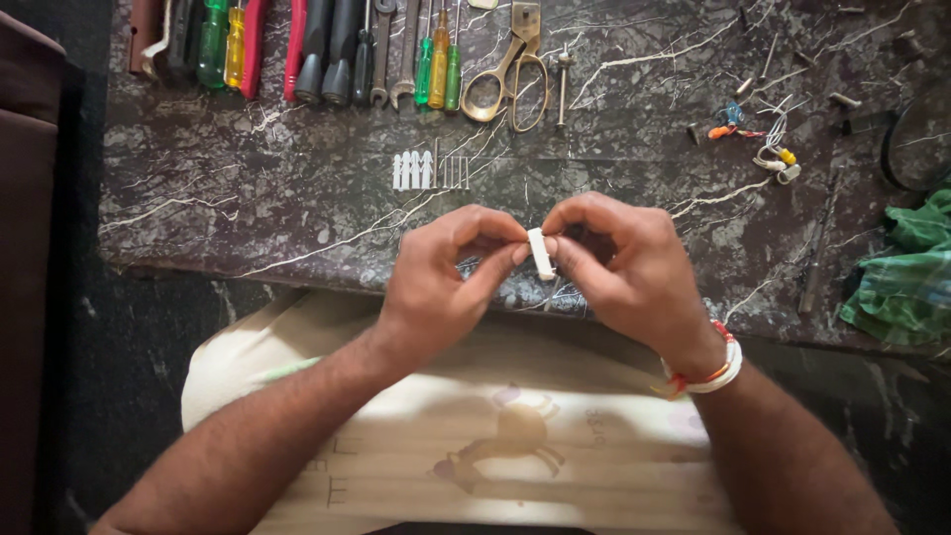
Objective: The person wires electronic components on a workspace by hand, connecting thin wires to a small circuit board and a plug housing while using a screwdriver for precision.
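My left hand and my right hand meet over the near edge of a dark marble table. Between their fingertips they pinch a small white plastic plug, held almost upright. The right wrist wears a white and orange thread band. Beyond the hands, a row of several white plastic plugs lies on the table, with several thin nails beside them.
Screwdrivers, pliers, spanners and brass scissors line the table's far edge. Small wire pieces and connectors lie at the right, a green checked cloth at the far right. A dark seat stands left.
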